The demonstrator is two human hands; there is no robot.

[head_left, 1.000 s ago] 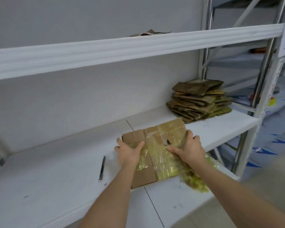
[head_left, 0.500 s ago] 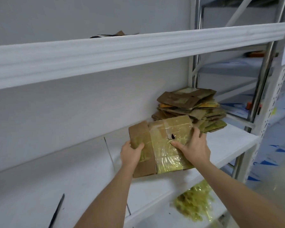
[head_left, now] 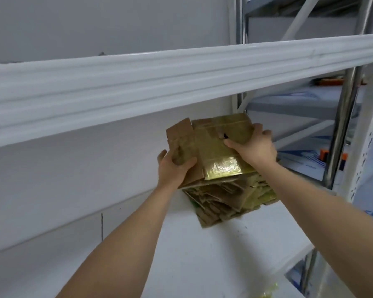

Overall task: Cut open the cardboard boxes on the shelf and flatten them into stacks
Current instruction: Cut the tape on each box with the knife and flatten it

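A flattened cardboard box (head_left: 211, 147), brown with yellowish shiny tape over it, is held tilted just above the stack of flattened boxes (head_left: 226, 201) on the white shelf (head_left: 202, 254). My left hand (head_left: 173, 171) grips its lower left edge, thumb on top. My right hand (head_left: 253, 145) grips its right edge, thumb across the taped face. The stack's top is hidden behind the held box.
The white beam of the upper shelf (head_left: 181, 76) runs across just above the hands. A metal upright (head_left: 342, 125) and a perforated white post (head_left: 368, 147) stand to the right, with another rack behind. A scrap of yellow tape (head_left: 267, 294) lies at the bottom edge.
Both hands have carried the flattened box up and to the right, from the middle of the shelf to over the stack. The cutter on the shelf has left the view.
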